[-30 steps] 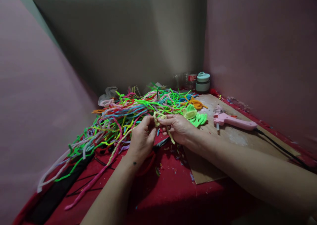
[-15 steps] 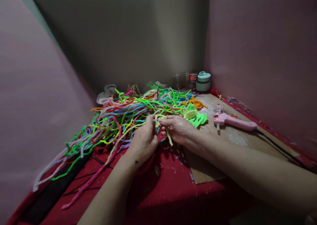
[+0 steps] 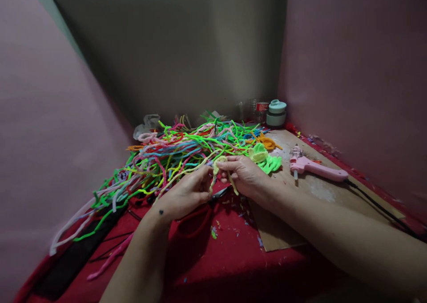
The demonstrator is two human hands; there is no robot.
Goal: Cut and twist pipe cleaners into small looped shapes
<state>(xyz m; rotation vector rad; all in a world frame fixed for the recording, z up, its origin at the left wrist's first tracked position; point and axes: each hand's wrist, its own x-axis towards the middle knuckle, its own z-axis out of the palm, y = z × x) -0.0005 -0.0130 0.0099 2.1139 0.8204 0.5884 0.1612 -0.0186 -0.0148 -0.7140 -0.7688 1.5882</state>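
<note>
Looping from the pinching right hand (image 3: 246, 174), a yellow strand (image 3: 215, 167) reaches the left hand (image 3: 187, 196), grip unclear.

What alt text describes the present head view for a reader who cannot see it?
A person's right hand pinches a looped, pale yellow fuzzy strand, with the left hand beside it, above a red-covered table. Behind lies a tangled heap of many-coloured fuzzy strands; to the right, a pink glue gun rests on a board.
</note>
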